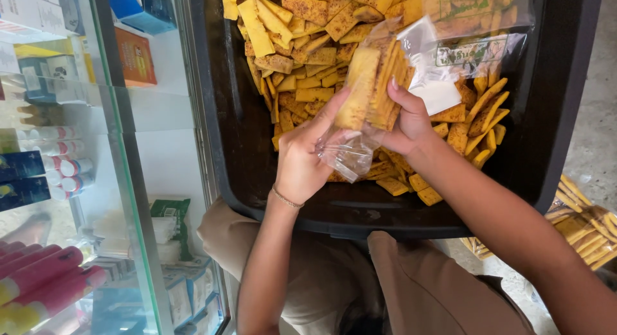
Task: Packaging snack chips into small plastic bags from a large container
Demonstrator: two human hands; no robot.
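A clear plastic bag (360, 145) partly filled with flat yellow-orange snack chips is held over a big black tub (257, 155). My left hand (302, 161) grips the bag's lower end, with its fingers lying against a stack of chips (373, 84) inside. My right hand (408, 123) holds the bag's other side, thumb pressed on the stack. Loose rectangular seasoned chips (308, 45) fill the tub beneath and behind both hands. A thin bracelet circles my left wrist.
A glass display case (128, 181) with boxes, tubes and packets stands at the left. Another printed clear bag (475, 33) lies on the chips at the upper right. Packed bags of chips (585, 229) rest on the floor at the right. My knees in brown trousers are under the tub.
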